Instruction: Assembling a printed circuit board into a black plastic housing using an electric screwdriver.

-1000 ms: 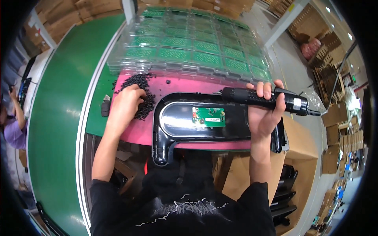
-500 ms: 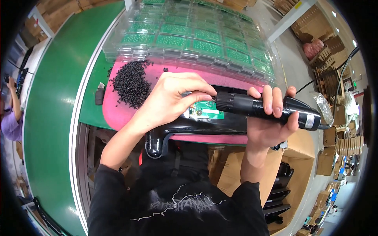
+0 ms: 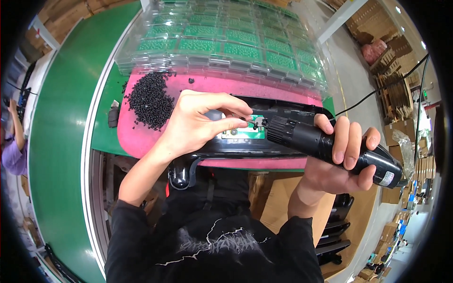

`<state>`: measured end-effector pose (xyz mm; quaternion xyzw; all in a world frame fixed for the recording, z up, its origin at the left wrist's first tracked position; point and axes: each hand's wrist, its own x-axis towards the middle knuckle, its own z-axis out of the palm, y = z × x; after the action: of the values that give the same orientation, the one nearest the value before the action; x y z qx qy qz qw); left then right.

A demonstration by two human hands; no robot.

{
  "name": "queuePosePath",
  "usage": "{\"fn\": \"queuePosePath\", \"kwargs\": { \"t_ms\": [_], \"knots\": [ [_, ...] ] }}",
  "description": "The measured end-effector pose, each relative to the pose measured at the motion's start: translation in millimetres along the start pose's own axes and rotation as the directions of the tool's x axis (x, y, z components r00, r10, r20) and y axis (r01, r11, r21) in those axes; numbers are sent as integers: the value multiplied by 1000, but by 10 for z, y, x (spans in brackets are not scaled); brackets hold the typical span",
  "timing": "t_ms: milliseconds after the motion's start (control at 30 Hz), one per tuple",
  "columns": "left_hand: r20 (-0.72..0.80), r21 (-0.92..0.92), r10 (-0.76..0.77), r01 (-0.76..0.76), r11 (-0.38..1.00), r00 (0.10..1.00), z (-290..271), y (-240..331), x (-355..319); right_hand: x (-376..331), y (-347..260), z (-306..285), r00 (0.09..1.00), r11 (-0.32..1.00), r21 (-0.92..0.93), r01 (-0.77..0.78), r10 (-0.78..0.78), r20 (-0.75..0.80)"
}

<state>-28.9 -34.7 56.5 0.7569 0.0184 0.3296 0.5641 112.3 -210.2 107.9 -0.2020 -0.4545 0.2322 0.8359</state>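
Note:
My right hand (image 3: 337, 162) is wrapped around a black electric screwdriver (image 3: 299, 137), its nose pointing left and slightly up. Thumb and forefinger of my left hand (image 3: 200, 118) pinch at the tip of the driver's thin bit, where small black screws (image 3: 257, 126) show. Below them a green circuit board (image 3: 245, 134) sits inside a long black plastic housing (image 3: 236, 150), partly covered by my fingers. The housing lies on a pink mat (image 3: 137, 141), its rounded end sticking out toward me. A heap of small black screws (image 3: 150, 101) is spread to the left of my left hand.
Stacked clear plastic trays (image 3: 212, 61) with green boards stand behind the mat. A small dark bottle-like object (image 3: 113, 115) stands on the green bench at left. A cardboard box (image 3: 361, 226) holding black housings is at lower right. Another person (image 3: 15, 153) works at far left.
The screwdriver in my right hand has moved right and toward me, tilting more. A gap with the bit and small screws now shows between its nose and my left fingertips.

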Motion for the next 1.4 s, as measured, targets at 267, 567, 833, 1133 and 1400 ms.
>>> {"fn": "queuePosePath", "kwargs": {
  "t_ms": [267,567,833,1133,1400],
  "knots": [
    [44,-288,-197,202,936,979,53,-9,-53,-48,-33,14,997,1000,-11,4,-3,71],
    [135,-327,-242,273,905,961,39,-54,-91,-87,-7,6,992,999,-45,1,5,130],
    [49,168,-299,288,943,953,-157,-382,-123,11,58,-294,997,958,-285,-19,40,68],
    [250,410,-78,-33,911,965,-88,-613,-235,37,489,-728,993,916,-383,-116,105,-50],
    [324,529,-37,-148,836,945,-64,-601,-240,40,593,-803,989,909,-392,-143,112,-100]
  ]
}}
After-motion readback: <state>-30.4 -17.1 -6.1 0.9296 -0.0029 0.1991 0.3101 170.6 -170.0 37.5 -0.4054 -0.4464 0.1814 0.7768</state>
